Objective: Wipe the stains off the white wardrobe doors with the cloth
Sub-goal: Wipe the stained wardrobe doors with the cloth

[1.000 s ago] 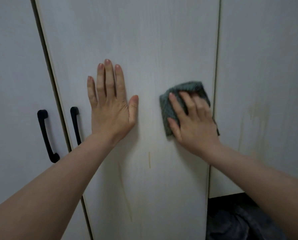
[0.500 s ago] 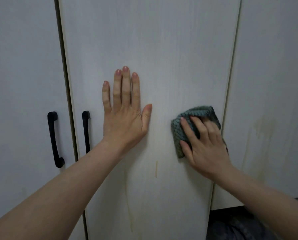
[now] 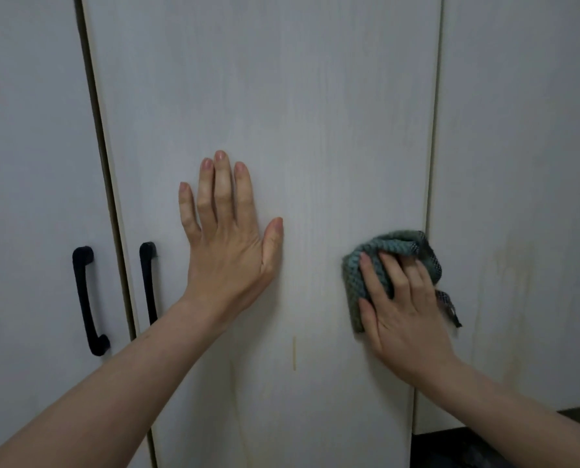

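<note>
My left hand (image 3: 229, 244) lies flat on the middle white wardrobe door (image 3: 281, 96), fingers straight and pointing up. My right hand (image 3: 403, 309) holds a bunched grey-green cloth (image 3: 354, 278) against the same door near its right edge; the cloth folds over my fingertips. A short yellowish streak (image 3: 294, 352) runs down the door between my forearms, below hand level. Faint yellowish stains (image 3: 504, 282) mark the right door (image 3: 518, 130), just right of the cloth.
Two black handles (image 3: 87, 298) (image 3: 149, 282) flank the dark gap between the left door (image 3: 28, 130) and the middle door. A dark surface (image 3: 450, 447) shows below the right door at the bottom right.
My right hand has slid the cloth downward along the middle door's right edge, and the cloth is more bunched. My left hand stays flat in place. The view has tilted upward.
</note>
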